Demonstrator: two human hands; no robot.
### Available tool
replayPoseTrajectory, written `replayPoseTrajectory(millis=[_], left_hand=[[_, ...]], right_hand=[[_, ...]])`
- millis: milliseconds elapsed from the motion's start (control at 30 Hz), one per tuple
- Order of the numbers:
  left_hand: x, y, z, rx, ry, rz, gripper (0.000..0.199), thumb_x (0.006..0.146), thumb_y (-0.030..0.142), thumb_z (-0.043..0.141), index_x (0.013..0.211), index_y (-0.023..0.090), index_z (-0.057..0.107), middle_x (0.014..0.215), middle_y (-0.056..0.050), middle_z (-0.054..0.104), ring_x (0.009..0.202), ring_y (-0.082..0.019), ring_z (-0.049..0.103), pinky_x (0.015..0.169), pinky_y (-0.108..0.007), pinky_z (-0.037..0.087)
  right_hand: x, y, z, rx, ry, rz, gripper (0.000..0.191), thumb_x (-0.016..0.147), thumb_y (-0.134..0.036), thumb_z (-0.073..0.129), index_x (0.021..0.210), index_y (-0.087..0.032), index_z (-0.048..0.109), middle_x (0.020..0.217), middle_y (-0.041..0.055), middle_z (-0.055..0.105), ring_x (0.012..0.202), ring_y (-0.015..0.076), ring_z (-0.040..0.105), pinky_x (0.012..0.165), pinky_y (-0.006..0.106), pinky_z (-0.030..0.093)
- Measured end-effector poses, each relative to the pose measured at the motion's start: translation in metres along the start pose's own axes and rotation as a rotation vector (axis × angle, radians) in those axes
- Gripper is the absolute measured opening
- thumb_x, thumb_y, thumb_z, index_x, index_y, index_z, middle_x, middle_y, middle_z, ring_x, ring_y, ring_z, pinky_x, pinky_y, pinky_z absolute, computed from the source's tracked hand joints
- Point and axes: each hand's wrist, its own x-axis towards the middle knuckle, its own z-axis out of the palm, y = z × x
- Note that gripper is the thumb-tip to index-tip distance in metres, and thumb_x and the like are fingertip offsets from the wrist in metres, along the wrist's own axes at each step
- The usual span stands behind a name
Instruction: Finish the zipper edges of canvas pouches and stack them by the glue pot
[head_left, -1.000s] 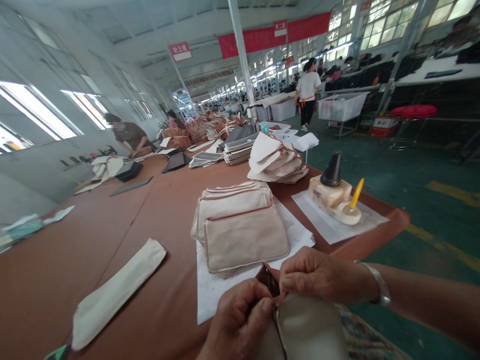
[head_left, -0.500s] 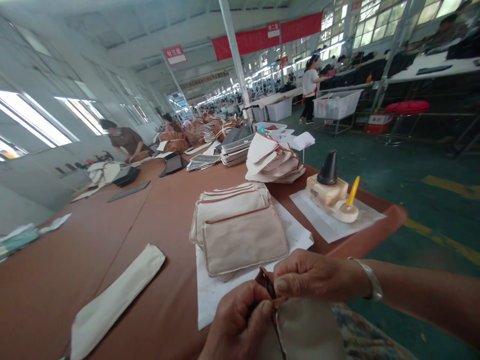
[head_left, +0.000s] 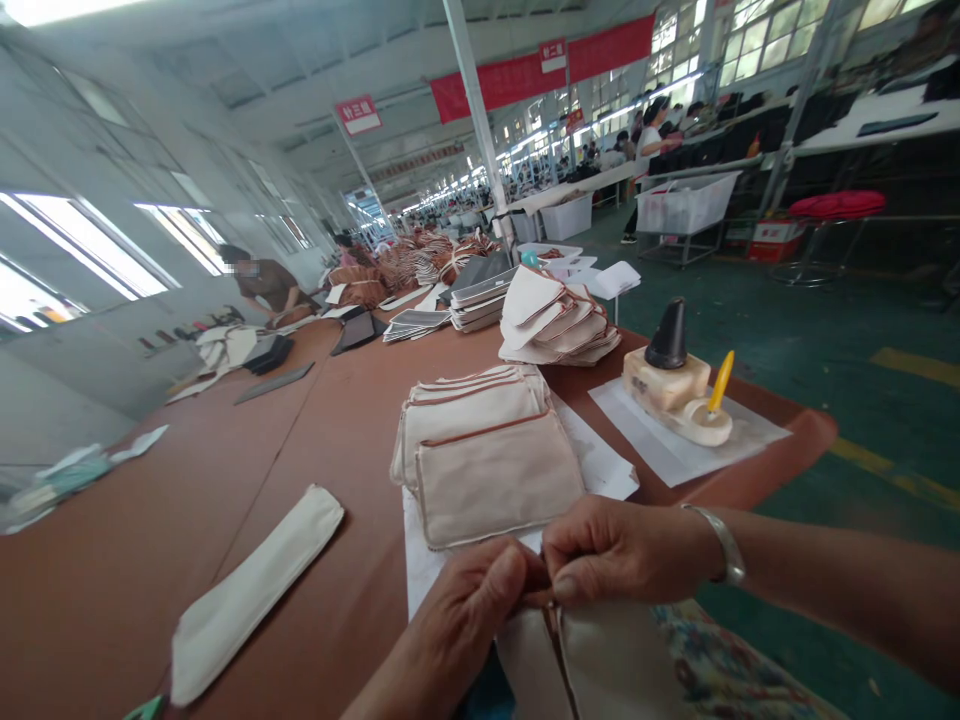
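Both my hands pinch the top edge of a cream canvas pouch (head_left: pixel 600 670) in my lap, at the bottom of the view. My left hand (head_left: pixel 457 625) and my right hand (head_left: pixel 622 550) meet with their fingertips close together over a brown-trimmed edge. Their fingers hide the pinched part. A silver bangle (head_left: pixel 724 545) circles my right wrist. Just beyond my hands, a stack of similar canvas pouches (head_left: pixel 495 480) with brown piping lies on a white sheet of paper (head_left: pixel 600 465). To the left, a long canvas strip (head_left: pixel 255 595) lies on the table.
A brown-topped work table (head_left: pixel 127 560) runs away from me. On it are a fanned pile of canvas pieces (head_left: pixel 559 320) and a pale block with a black cone (head_left: pixel 666 375). A co-worker (head_left: pixel 262 285) bends over the table's far left. White bins (head_left: pixel 686 205) stand on the green floor.
My hands have closed in on the pouch's top edge, and my fingers now cover the dark brown edge that showed between them. The whole view has shifted slightly.
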Motion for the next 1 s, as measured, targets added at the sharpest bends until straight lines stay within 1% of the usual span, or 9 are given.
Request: replayPoseTrajectory(millis=[100,200,300,367,433,500,600,800,1000], left_hand=[[0.003,0.0,-0.003,-0.048,-0.083,-0.087,0.042,0.079,0.054,0.07,0.074,0.012,0.067,0.067,0.0,0.051,0.063,-0.012,0.044,0.057,-0.022,0.033],[0.004,-0.013,0.004,-0.243,-0.029,-0.117,0.04,0.071,0.051,0.079,0.071,0.013,0.066,0.064,0.0,0.053,0.059,-0.011,0.044,0.054,-0.021,0.031],[0.002,-0.023,0.013,-0.406,0.073,-0.127,0.038,0.067,0.047,0.083,0.07,0.012,0.067,0.064,-0.001,0.056,0.058,-0.01,0.046,0.054,-0.02,0.033],[0.001,-0.025,0.017,-0.451,0.119,-0.151,0.036,0.066,0.045,0.084,0.071,0.012,0.069,0.064,-0.002,0.059,0.057,-0.01,0.047,0.053,-0.02,0.034],[0.0,-0.025,0.019,-0.455,0.16,-0.173,0.034,0.065,0.043,0.085,0.074,0.012,0.072,0.064,-0.002,0.061,0.056,-0.01,0.049,0.053,-0.02,0.035],[0.0,-0.024,0.02,-0.451,0.189,-0.186,0.032,0.065,0.041,0.085,0.076,0.012,0.075,0.066,-0.004,0.064,0.057,-0.011,0.051,0.054,-0.021,0.037],[0.001,-0.024,0.021,-0.445,0.201,-0.198,0.031,0.065,0.04,0.086,0.077,0.012,0.077,0.07,-0.006,0.067,0.061,-0.013,0.053,0.058,-0.023,0.039],[0.0,-0.022,0.022,-0.4,0.188,-0.193,0.032,0.063,0.041,0.086,0.076,0.012,0.079,0.069,-0.005,0.065,0.064,-0.011,0.049,0.059,-0.021,0.035],[0.001,-0.017,0.018,-0.271,0.095,-0.153,0.036,0.07,0.046,0.08,0.08,0.012,0.078,0.07,-0.004,0.061,0.065,-0.011,0.045,0.062,-0.021,0.033]], right_hand=[[0.002,-0.011,0.001,-0.031,0.045,0.009,0.037,0.092,-0.045,0.059,0.076,-0.011,0.056,0.065,-0.0042,0.043,0.058,0.0066,0.035,0.049,0.018,0.027],[-0.004,-0.013,0.001,-0.07,0.222,0.014,0.033,0.099,-0.042,0.045,0.09,-0.013,0.056,0.071,-0.002,0.05,0.059,0.0087,0.041,0.052,0.019,0.033],[-0.015,-0.01,0.002,-0.43,0.533,-0.202,0.015,0.098,-0.028,0.046,0.097,-0.016,0.054,0.082,0.0029,0.055,0.073,0.0141,0.05,0.065,0.025,0.042],[-0.024,-0.009,0.007,-0.685,0.612,-0.402,0.007,0.095,-0.017,0.048,0.095,-0.017,0.055,0.084,0.0051,0.056,0.078,0.0167,0.051,0.071,0.028,0.043],[-0.031,-0.01,0.013,-0.824,0.557,-0.511,0.013,0.092,-0.011,0.046,0.098,-0.018,0.055,0.081,0.0058,0.057,0.074,0.0173,0.052,0.067,0.028,0.042],[-0.036,-0.011,0.02,-0.927,0.481,-0.538,0.017,0.089,-0.008,0.045,0.101,-0.016,0.055,0.078,0.0069,0.058,0.069,0.0177,0.051,0.06,0.028,0.04],[-0.037,-0.012,0.027,-1.047,0.427,-0.505,0.015,0.089,-0.01,0.045,0.098,-0.014,0.057,0.075,0.0077,0.059,0.064,0.0185,0.05,0.056,0.029,0.038],[-0.031,-0.017,0.026,-1.005,0.361,-0.44,0.028,0.092,-0.008,0.04,0.114,-0.009,0.057,0.08,0.0101,0.061,0.073,0.0195,0.056,0.065,0.028,0.045],[-0.026,-0.015,0.02,-1.153,0.267,-0.505,0.02,0.088,-0.007,0.042,0.097,-0.01,0.059,0.075,0.0091,0.059,0.065,0.0197,0.048,0.056,0.032,0.037]])
